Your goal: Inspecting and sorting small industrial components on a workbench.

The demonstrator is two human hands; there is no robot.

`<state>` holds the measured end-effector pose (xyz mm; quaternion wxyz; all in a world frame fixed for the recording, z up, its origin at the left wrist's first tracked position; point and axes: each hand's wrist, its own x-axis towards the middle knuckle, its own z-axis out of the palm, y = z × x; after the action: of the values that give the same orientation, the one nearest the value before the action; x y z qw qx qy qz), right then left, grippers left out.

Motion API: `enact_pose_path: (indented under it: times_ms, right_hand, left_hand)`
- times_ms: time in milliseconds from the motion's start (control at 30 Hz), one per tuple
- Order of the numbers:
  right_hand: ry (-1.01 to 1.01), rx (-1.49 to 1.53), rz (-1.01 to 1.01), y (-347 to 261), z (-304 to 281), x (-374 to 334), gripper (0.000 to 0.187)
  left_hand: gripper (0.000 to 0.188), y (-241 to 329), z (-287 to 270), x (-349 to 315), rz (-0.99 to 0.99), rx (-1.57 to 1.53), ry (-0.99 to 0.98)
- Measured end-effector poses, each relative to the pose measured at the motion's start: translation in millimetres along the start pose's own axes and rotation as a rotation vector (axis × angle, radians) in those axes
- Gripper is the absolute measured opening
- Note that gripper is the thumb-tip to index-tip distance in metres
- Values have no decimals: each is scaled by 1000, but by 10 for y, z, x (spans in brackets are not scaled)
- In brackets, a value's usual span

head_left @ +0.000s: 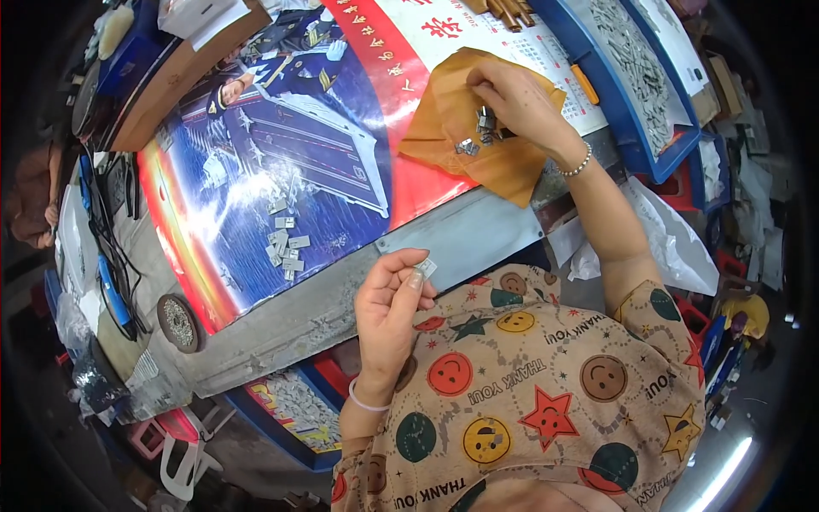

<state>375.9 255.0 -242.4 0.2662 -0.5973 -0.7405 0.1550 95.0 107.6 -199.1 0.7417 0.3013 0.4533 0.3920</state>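
My left hand [386, 305] is closed near the table's front edge, pinching a small flat silver metal piece [426, 268] between thumb and fingers. To the right, my right hand [519, 104] hovers over a creased amber sheet [444, 94], its fingertips drawn together. Whatever those fingertips may hold is hidden. Beneath that hand lie a few small shiny metal parts [487, 125], with flat silver pieces [467, 147] beside them on the sheet. Several similar grey rectangular pieces [283, 246] form a loose pile on the glossy poster [320, 145] covering the table.
At the right stands a blue tray [661, 162] full of small metal parts, with an orange-handled tool [585, 84] alongside. A round dish [179, 324] of tiny parts and a blue-handled corded tool [111, 290] sit at the left. Another blue tray [320, 461] is below the table edge.
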Motion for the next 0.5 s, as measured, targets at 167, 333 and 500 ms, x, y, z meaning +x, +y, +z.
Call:
enact_pose_path:
  times_ms: [167, 333, 500]
  right_hand:
    - [-39, 52, 106, 22, -65, -8, 10]
    - [37, 262, 195, -211, -183, -108, 6]
    - [-40, 501, 130, -851, -284, -538, 8]
  left_hand:
    - [22, 33, 56, -23, 54, 123, 25]
    - [20, 19, 46, -7, 46, 146, 4]
    - [18, 43, 44, 19, -11, 74, -7]
